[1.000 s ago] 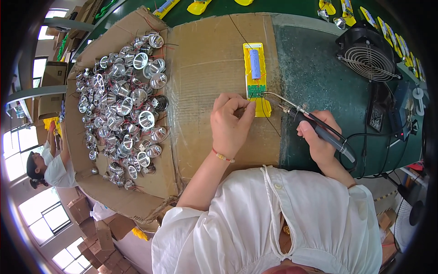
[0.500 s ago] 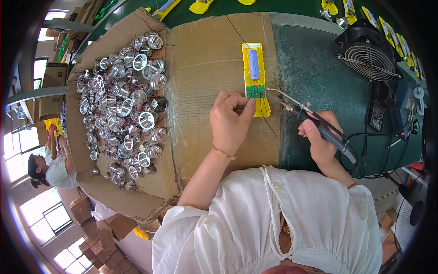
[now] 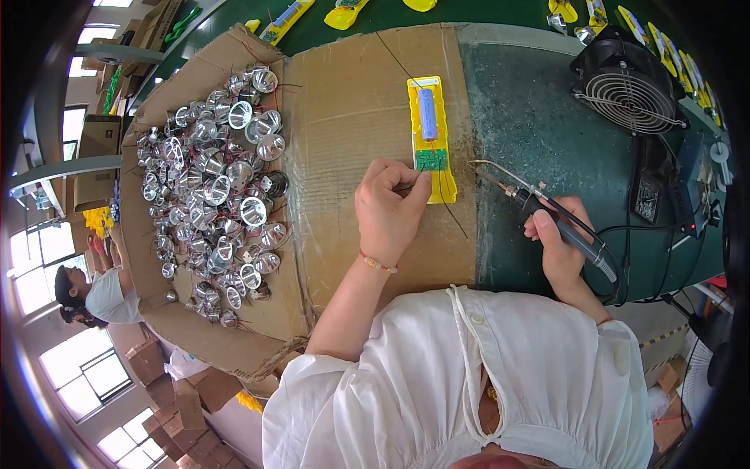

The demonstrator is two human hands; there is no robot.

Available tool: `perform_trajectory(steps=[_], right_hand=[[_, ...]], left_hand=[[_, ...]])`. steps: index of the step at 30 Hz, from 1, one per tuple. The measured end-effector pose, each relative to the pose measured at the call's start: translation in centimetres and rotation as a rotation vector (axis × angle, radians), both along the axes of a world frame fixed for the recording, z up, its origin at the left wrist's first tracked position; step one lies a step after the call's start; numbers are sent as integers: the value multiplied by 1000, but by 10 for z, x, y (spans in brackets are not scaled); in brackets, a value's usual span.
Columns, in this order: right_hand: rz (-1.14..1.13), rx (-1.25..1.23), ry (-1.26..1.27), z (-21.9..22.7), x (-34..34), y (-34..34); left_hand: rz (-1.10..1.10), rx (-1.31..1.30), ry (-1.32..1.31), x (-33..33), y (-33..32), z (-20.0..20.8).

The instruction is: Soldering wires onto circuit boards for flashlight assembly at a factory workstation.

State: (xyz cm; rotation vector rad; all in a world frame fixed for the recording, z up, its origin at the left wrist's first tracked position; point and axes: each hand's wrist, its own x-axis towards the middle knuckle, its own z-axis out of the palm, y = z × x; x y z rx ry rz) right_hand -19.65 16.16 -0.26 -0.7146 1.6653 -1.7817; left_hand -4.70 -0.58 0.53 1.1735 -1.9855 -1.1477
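A yellow plastic housing [image 3: 446,191] lies on the cardboard, holding a blue cylindrical battery cell [image 3: 427,114] and a small green circuit board [image 3: 430,159]. My left hand [image 3: 388,205] is closed in a pinch at the board's lower left edge, on what looks like a thin wire, mostly hidden by the fingers. A dark wire [image 3: 453,213] trails from the board across the housing toward the lower right. My right hand [image 3: 559,237] grips a soldering iron [image 3: 539,209] with a curved metal feed tube. Its tip points left, a short gap away from the board.
At left, a cardboard box [image 3: 308,258] holds many shiny reflector cups [image 3: 211,187] with wires. A black fan [image 3: 629,98] stands at the far right, near a soldering station [image 3: 687,184] and cables. More yellow housings [image 3: 348,14] line the far edge. Another person [image 3: 109,293] is beyond the box.
The soldering iron's tip has drawn back from the circuit board to the right. My left hand still pinches at the board's edge. The view has shifted slightly.
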Motion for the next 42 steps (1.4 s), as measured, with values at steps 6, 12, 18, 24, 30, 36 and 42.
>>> perform_trajectory(steps=[6,12,18,24,30,36,42], right_hand=[[-6,-3,-22,0,-2,0],[-50,18,-52,-1,-8,2],[-89,74,-98,-8,-17,-1],[-106,41,-169,-10,-13,-2],[-100,34,-188,-12,-10,-2],[-154,100,-168,-15,-16,-1],[-146,66,-88,-17,-15,-6]], left_hand=[[-19,-6,-19,3,-2,4],[35,172,-52,14,-16,19],[-354,-104,-356,-56,-58,27],[-77,-533,-70,-194,-153,11],[-267,-564,-322,-197,-199,-13],[-264,-561,-231,-98,-103,6],[-133,-652,-186,-2,-38,26]])
